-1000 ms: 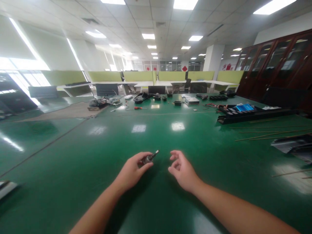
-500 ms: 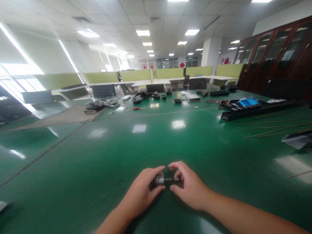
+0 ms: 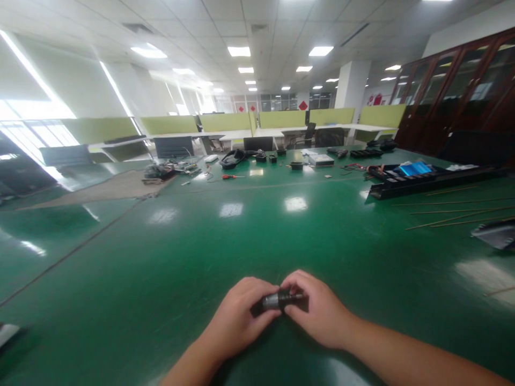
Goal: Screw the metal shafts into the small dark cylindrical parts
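Observation:
A small grey metal cylinder with a dark shaft [image 3: 277, 299] is held between both hands, low over the green table [image 3: 249, 236]. My left hand [image 3: 237, 313] grips its grey body from the left. My right hand [image 3: 322, 311] closes its fingertips around the dark shaft end from the right. The two hands touch each other around the part, hiding most of it.
A long black tray [image 3: 426, 181] with a blue item lies far right, thin wooden sticks [image 3: 450, 217] in front of it. A dark flat piece [image 3: 497, 235] sits at the right edge. Tools, cables and a red-handled screwdriver [image 3: 232, 176] clutter the far side.
One second ago only my left hand held the part and my right hand hovered open. My right hand then closed onto the shaft end, and both hands drew nearer to me.

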Motion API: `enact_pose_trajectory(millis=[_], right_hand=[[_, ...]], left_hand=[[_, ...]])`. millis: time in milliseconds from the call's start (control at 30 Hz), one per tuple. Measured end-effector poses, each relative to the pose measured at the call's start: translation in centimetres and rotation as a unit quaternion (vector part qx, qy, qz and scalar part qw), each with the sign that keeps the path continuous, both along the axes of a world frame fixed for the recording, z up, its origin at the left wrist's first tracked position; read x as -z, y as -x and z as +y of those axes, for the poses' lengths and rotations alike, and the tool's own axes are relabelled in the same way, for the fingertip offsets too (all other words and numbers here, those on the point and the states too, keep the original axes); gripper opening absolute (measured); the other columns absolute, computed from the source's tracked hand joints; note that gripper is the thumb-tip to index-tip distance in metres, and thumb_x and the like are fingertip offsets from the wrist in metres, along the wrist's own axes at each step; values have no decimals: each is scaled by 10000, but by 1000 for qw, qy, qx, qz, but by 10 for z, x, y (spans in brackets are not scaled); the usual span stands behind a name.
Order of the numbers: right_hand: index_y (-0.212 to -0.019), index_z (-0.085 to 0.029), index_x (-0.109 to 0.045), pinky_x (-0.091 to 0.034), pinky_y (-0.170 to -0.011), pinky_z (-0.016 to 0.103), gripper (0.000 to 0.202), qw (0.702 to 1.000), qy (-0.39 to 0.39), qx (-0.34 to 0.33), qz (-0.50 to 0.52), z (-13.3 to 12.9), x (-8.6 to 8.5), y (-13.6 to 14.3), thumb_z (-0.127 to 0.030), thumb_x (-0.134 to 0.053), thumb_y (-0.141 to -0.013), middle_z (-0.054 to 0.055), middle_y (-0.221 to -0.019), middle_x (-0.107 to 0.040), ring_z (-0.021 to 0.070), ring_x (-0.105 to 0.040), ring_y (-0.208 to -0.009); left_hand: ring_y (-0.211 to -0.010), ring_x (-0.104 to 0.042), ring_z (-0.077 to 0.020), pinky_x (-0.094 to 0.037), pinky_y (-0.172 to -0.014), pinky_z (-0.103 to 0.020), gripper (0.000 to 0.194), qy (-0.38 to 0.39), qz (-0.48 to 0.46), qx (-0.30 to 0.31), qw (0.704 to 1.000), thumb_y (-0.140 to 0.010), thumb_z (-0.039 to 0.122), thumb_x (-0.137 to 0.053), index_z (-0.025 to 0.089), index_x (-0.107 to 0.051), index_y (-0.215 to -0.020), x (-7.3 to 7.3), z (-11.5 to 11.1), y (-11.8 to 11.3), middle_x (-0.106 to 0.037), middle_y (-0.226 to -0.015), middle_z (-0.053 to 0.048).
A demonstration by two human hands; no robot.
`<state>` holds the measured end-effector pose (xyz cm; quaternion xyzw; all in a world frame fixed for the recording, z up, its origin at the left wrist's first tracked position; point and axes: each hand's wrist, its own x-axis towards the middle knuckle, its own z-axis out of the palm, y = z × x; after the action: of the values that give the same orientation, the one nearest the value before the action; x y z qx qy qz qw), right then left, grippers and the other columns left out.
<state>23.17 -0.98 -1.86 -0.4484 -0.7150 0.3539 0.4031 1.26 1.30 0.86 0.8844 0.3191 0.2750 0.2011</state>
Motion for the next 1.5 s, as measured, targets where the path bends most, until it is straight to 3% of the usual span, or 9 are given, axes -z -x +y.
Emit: enact_pose_trajectory(millis=[133,333,533,1000,1500], right_hand=[[-955,-222,-662,-466,-761,282,276,1000,2,-3,-3,0,-1,0,-53,-644,-737,16,-958,-645,187,-610,-877],[-967,-223,-667,-465,-781,278,298,1000,9,3,-7,-1,-2,1,-45,-651,-728,3,-941,-653,180,-614,-874],[-898,-209,-682,-469,-778,274,203,1000,10,-1,-13,-2,-4,1,-78,-680,-743,1,-910,-680,180,-632,-866],[-927,-212,-735,-483,-796,283,149,999,33,19,-13,0,-7,2,-132,-668,-822,17,-923,-725,190,-660,-875],[-922,-210,-738,-464,-731,276,121,998,63,23,-13,3,-6,1,-179,-635,-865,16,-891,-721,187,-647,-819]], left_hand=[[-931,-643,-216,-504,-845,-361,227,-2,1,2,1000,-883,259,-673,233,-664,-1108,0,1,-1,-715,-1006,-62],[-947,-656,-205,-406,-1037,-457,248,-13,5,11,1000,-865,221,-686,259,-635,-1105,1,-1,-2,-721,-1014,-14],[-972,-665,-206,-398,-1058,-479,279,-16,8,8,1000,-862,222,-695,270,-622,-1128,3,-2,-1,-722,-1036,-7],[-977,-671,-195,-329,-1146,-577,270,9,7,-49,999,-887,212,-658,282,-614,-1145,11,-2,-9,-716,-1055,1],[-965,-663,-254,-369,-1068,-588,237,-27,34,-82,996,-867,269,-676,266,-650,-1102,7,-2,-10,-735,-1014,-17]])
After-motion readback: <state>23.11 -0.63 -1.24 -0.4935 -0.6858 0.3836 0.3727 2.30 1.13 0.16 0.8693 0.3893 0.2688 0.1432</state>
